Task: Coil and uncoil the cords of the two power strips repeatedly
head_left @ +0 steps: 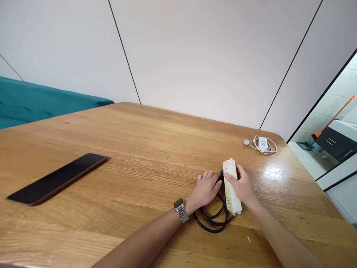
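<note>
A whitish power strip [231, 197] with yellowed stains stands tilted on the wooden table, its long side turned towards me. My right hand [242, 185] grips it from the right, thumb across the front and fingers hidden behind. Close against its left side is a black plug [222, 175], partly covered. The thumb and forefinger of my left hand [206, 188] close at this plug, while the other fingers curl over the tabletop. A black cord [212, 229] loops below my left hand and runs into the strip's lower end. A metal-banded watch [181, 210] is on my left wrist.
A white adapter [262, 144] with a coiled white cable and round plug [247, 142] lies at the far right of the table [139, 149]. A flat black tablet-like slab [58, 178] lies left. A white scrap [248, 239] lies near me. The wall [195, 56] borders the back edge.
</note>
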### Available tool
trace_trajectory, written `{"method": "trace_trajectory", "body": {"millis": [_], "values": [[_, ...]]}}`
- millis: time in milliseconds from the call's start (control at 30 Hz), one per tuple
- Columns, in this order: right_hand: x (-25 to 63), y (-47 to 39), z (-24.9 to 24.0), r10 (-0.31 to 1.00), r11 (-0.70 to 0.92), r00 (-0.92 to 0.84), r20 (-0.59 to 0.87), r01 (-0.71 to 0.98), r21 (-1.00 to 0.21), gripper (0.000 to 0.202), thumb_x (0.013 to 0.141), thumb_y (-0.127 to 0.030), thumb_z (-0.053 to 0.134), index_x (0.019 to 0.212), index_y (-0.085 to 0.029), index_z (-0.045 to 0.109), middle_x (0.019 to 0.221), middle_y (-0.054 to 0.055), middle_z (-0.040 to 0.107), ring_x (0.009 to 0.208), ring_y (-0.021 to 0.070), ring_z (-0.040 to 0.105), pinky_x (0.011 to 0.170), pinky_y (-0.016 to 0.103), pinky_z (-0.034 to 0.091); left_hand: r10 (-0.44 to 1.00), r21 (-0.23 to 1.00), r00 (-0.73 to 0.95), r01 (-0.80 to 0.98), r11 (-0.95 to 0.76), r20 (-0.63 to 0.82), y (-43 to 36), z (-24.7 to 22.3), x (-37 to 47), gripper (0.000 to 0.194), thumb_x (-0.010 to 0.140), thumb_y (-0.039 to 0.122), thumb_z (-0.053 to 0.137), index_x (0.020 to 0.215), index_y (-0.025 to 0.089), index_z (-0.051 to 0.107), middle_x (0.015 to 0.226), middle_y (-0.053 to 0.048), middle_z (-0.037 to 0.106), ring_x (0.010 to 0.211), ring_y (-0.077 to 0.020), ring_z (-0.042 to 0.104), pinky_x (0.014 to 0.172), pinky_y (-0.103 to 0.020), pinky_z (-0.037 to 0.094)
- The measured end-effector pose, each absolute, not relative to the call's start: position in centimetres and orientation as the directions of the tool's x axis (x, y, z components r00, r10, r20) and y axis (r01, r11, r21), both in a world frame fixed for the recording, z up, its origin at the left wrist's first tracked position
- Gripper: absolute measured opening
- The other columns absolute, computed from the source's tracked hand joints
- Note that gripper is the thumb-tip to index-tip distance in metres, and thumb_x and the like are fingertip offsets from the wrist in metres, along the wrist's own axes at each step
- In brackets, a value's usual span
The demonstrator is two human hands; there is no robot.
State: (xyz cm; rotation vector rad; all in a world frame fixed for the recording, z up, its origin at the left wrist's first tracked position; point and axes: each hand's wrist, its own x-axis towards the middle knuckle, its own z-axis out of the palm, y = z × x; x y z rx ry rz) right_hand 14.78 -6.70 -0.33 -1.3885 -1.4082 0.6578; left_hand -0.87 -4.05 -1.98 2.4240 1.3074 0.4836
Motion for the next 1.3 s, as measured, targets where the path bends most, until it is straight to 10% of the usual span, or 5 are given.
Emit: {"method": "trace_trajectory", "body": {"millis": [167,667,900,1100,1300], "values": [[16.3,-5.4,-2.2,0.940,0.063,0.258,0.221,0.506,-0.860,0.037,0.079,-0.055,0.057,0.082,-0.018,0.062,0.079,0.006,0.069,0.075,0.0234,0.063,0.068,0.034,0.046,0.849,0.546,0.521,0.690,-0.476,0.083,-3.2,-2.1,-1.2,0.034,0.095,0.038,0.031,0.102,0.022,0.060,0.102,-0.007,0.061,0.101,-0.0245,0.050,0.089,-0.043,0.036],[19.2,-4.9,-5.5,0.808,0.124,0.330,0.489,0.715,-0.688,0.043,0.084,-0.051,0.053,0.111,-0.018,0.062,0.113,0.013,0.060,0.108,0.0287,0.054,0.093,0.046,0.042,0.880,0.680,0.447,0.595,-0.428,0.163,-2.9,-2.2,-1.5,0.028,0.093,0.036,0.034,0.101,0.022,0.057,0.104,-0.006,0.063,0.099,-0.0238,0.053,0.091,-0.041,0.036],[15.6,-8.4,-1.9,0.596,0.589,-0.189,0.780,0.763,-0.265,0.022,0.091,-0.036,0.049,0.094,-0.020,0.064,0.096,0.008,0.066,0.094,0.0226,0.056,0.083,0.039,0.043,0.861,0.797,0.461,0.426,-0.428,0.216,-2.3,-2.1,-1.9,0.033,0.091,0.041,0.035,0.092,0.020,0.059,0.095,-0.006,0.065,0.090,-0.0205,0.056,0.085,-0.034,0.043],[10.2,-12.3,-2.3,0.546,0.775,-0.602,0.583,0.626,-0.080,0.062,0.086,-0.067,0.039,0.127,-0.022,0.053,0.131,0.012,0.056,0.118,0.0291,0.047,0.096,0.046,0.037,0.917,0.948,0.384,0.235,-0.214,0.112,-1.3,-2.5,-2.2,0.045,0.086,0.055,0.036,0.072,0.018,0.057,0.069,-0.002,0.057,0.069,-0.0169,0.051,0.071,-0.030,0.043],[9.6,-12.0,-2.1,0.738,0.673,-0.655,0.164,0.732,-0.106,0.043,0.094,-0.047,0.044,0.132,-0.029,0.048,0.139,0.007,0.049,0.132,0.0288,0.035,0.102,0.049,0.035,0.969,1.000,0.244,0.015,0.022,-0.025,-0.3,-1.7,-3.0,0.047,0.076,0.062,0.047,0.069,0.016,0.057,0.063,-0.001,0.055,0.060,-0.0148,0.049,0.060,-0.027,0.039]]}}
